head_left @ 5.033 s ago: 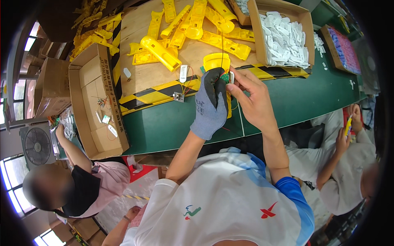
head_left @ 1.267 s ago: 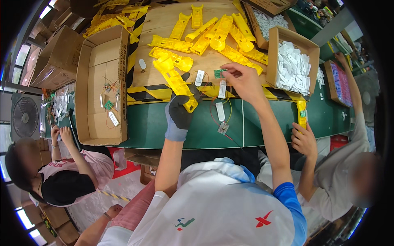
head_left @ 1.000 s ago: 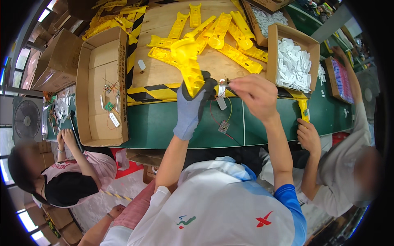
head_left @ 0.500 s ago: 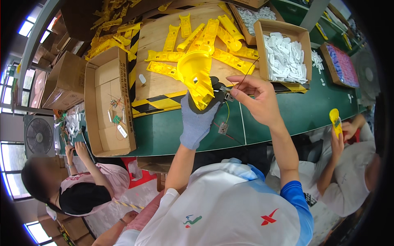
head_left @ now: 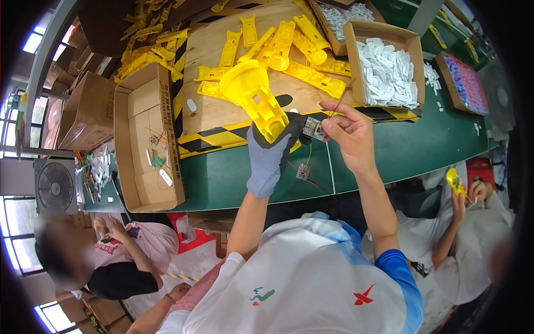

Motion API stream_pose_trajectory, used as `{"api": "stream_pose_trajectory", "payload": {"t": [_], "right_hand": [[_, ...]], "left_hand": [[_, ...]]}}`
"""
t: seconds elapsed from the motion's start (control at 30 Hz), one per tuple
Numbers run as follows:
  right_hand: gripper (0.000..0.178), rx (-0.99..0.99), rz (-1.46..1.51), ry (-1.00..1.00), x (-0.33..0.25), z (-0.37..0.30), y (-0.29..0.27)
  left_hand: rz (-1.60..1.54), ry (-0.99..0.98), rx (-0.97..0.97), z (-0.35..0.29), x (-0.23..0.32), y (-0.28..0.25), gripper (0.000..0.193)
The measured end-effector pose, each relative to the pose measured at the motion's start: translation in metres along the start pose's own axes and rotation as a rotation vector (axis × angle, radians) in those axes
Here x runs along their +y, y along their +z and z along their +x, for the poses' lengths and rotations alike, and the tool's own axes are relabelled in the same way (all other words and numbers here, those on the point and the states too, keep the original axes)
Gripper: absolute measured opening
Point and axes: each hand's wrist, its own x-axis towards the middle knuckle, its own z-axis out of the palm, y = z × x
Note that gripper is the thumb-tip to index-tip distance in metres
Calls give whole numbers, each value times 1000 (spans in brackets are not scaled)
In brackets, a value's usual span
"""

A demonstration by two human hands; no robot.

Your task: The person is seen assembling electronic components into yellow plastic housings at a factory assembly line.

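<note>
My left hand (head_left: pixel 266 164), in a grey glove with black fingers, is closed round a yellow plastic housing half (head_left: pixel 256 96). The housing is held tilted, its wide rounded end up and left and its ribbed hollow side showing. My right hand (head_left: pixel 355 138), bare, pinches a small square electronic module (head_left: pixel 314 128) with thin wires at its edge. Black glove fingertips touch the module's left side. A second small module (head_left: pixel 303 171) hangs below on a yellow wire, over the green tabletop. Exact finger contact on the module is partly hidden.
More yellow housings (head_left: pixel 283 44) lie on the wooden board (head_left: pixel 208 119) with striped edging. A shallow carton (head_left: pixel 127 145) with wired bits stands left; a carton (head_left: pixel 356 83) of white parts stands right. A tray (head_left: pixel 464 83) of pink-purple items sits farther right. Co-workers sit at both sides.
The yellow housing has tipped toward the left and shows more of its hollow side. The module in my right hand has turned its flat face into view. The left co-worker's hands have moved.
</note>
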Motion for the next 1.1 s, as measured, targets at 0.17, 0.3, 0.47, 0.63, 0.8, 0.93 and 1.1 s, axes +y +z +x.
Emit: {"api": "stream_pose_trajectory", "payload": {"t": [0.17,0.3,0.47,0.63,0.8,0.93,1.1], "right_hand": [[27,232,223,54,16,-3,17],[24,215,-15,-157,23,-19,24],[23,10,-299,-524,9,-25,1],[21,96,-426,-575,-57,-18,-14],[15,-229,-931,-355,-72,-7,8],[17,-267,-617,86,-76,6,3],[17,-211,-336,362,-57,15,-16]], "left_hand": [[-148,25,35,-9,6,12,42],[37,92,86,-15,5,9,33],[-3,259,58,-12,-2,1,35],[187,280,-115,-9,8,-8,39],[636,365,-284,-2,24,-7,48],[447,132,-260,-2,21,-12,45],[374,171,-220,-9,8,-14,48]]}}
